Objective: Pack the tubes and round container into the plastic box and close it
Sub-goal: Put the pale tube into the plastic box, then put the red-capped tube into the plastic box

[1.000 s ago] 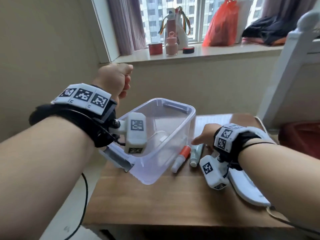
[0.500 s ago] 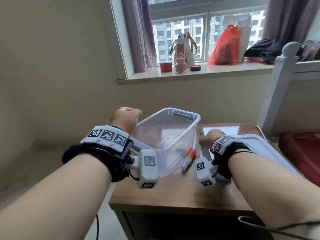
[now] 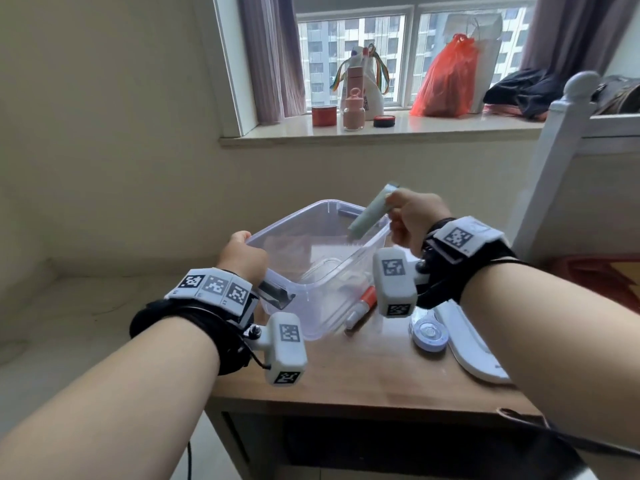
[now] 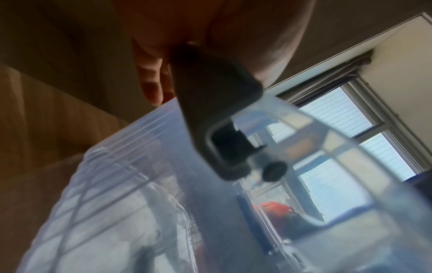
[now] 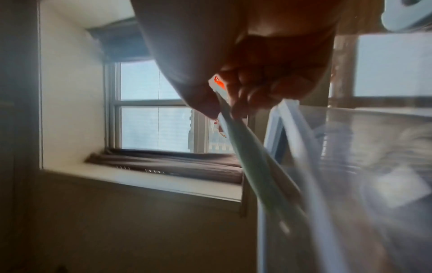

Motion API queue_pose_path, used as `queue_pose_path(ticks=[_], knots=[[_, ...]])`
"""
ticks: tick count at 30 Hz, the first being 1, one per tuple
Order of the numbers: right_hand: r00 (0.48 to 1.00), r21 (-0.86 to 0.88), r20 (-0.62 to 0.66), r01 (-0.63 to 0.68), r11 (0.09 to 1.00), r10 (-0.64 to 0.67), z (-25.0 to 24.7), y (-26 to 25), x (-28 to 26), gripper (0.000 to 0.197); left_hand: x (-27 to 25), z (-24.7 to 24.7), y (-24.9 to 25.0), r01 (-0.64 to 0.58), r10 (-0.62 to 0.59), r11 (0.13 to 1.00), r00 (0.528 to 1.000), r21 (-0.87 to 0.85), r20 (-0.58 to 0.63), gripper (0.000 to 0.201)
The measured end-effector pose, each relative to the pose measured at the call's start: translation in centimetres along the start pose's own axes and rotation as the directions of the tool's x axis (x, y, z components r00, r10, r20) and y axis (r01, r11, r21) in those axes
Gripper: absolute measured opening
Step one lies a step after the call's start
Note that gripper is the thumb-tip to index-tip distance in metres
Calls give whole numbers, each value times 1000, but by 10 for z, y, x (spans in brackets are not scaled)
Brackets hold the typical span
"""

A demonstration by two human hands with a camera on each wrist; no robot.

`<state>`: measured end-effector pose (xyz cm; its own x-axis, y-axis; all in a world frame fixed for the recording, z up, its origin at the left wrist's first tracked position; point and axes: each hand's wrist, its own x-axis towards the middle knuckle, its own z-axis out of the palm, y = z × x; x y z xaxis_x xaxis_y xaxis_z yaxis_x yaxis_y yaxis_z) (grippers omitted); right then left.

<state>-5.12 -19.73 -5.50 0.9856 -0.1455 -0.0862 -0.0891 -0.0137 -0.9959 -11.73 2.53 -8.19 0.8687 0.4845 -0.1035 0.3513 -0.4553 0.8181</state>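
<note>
Clear plastic box [image 3: 322,271] stood open on the wooden table [image 3: 363,375], toward its left edge, tilted slightly. Left hand [image 3: 242,259] at the box's near-left rim, grip curled round the rim by the dark latch [image 4: 210,103]; fingers [image 4: 151,79] seen pressed against the outer wall in the left wrist view. Right hand [image 3: 412,220] raised over the box's far-right corner, grip pinching the flat end of a pale green tube [image 3: 369,216]; tube slanted, capped end pointing down into the box opening, not yet resting on the bottom. Same pinch confirmed in the right wrist view, thumb and fingertips [image 5: 243,96] closed on the tube's crimped end [image 5: 254,162]. White tube with orange cap [image 3: 362,308] lay on the table just beside the box's right wall. Round container [image 3: 428,334] lay near it to the right, touching or nearly touching the white lid [image 3: 474,348] at the table's right side. Box interior blurred; contents could not be told.
</note>
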Motion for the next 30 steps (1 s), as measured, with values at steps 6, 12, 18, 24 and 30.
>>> queue_pose_path(ticks=[6,12,18,24,30], knots=[[998,-264,-42,36,964,-49,1,37,4,18,4,2,-3,-5,4,1000,1000,-13,-22,63],[954,-777,277,153,610,113,1,76,-8,19,7,3,-4,-22,23,1000,999,11,-30,63],[933,-869,331,243,431,139,-1,84,-8,43,6,5,-3,-35,36,999,999,33,-39,60],[932,-926,321,271,261,169,-4,81,-15,32,7,5,-4,-28,30,998,999,55,-39,60],[957,-815,285,212,539,56,-51,41,-4,29,9,7,-6,-39,42,998,997,40,-65,60]])
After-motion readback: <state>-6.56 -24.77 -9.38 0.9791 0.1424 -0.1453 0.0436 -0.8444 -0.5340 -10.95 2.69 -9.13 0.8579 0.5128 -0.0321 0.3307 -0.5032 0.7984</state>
